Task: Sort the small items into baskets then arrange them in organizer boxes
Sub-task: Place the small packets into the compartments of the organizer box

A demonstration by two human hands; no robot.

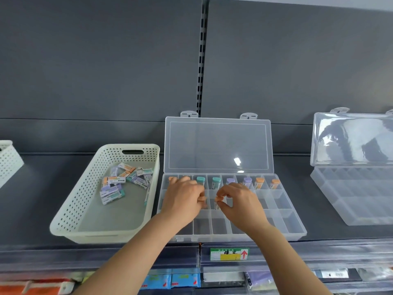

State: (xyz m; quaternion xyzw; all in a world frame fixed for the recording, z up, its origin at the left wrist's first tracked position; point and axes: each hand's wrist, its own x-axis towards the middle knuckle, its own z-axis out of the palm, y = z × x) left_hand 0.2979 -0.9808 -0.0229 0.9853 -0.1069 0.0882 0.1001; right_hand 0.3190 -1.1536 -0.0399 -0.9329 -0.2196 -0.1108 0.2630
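A clear organizer box [294, 227] lies open on the grey shelf, its lid leaning on the back panel. Small erasers with orange, teal [200, 180] and purple ends stand in its back row of compartments. My right hand [238, 204] pinches a small orange-ended eraser [218, 201] over a middle-row compartment. My left hand [184, 200] hovers over the box's left side with fingers curled; what it holds is hidden. A cream perforated basket [70, 213] left of the box holds several loose erasers [119, 184].
A second clear organizer box [353, 199] sits open at the right. Part of another white basket [8, 160] shows at the far left. A price-tag rail [229, 254] runs along the shelf's front edge, with packaged goods below.
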